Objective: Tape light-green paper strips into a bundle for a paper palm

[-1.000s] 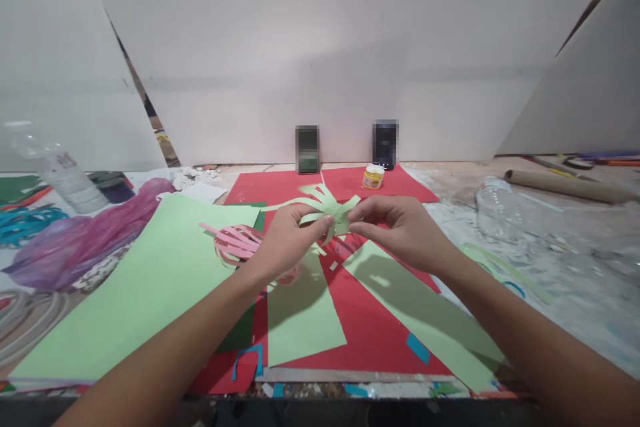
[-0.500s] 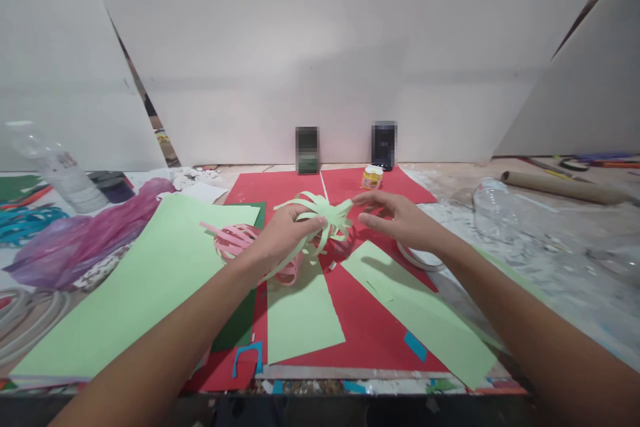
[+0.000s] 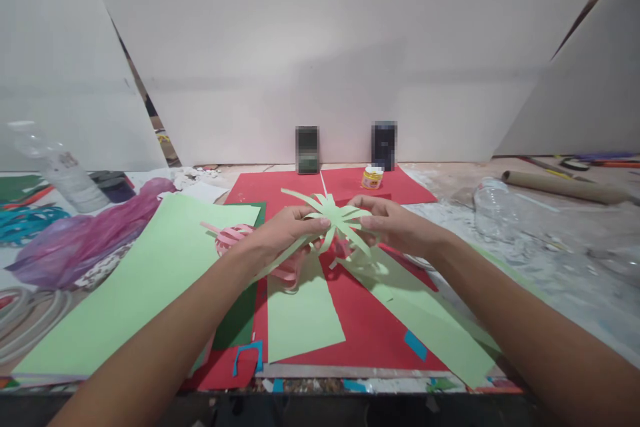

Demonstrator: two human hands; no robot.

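Observation:
A light green bundle of paper strips (image 3: 334, 220) fans out like a star above the red paper sheet (image 3: 367, 327). My left hand (image 3: 280, 235) pinches the bundle from the left. From the right, my right hand (image 3: 395, 225) grips it with fingers closed on the strips. A pink strip ball (image 3: 235, 238) lies just left of my left hand. Flat light green paper pieces (image 3: 303, 313) lie under both hands.
A large light green sheet (image 3: 135, 287) covers the left. A small yellow glue jar (image 3: 373, 177) stands at the back. A clear plastic bottle (image 3: 500, 210) and a cardboard tube (image 3: 565, 187) lie right; purple tissue (image 3: 85, 233) and another bottle (image 3: 65, 173) left.
My right hand let go and reached toward the jar, then came back and took hold of the strip bundle again. The strips have spread wider.

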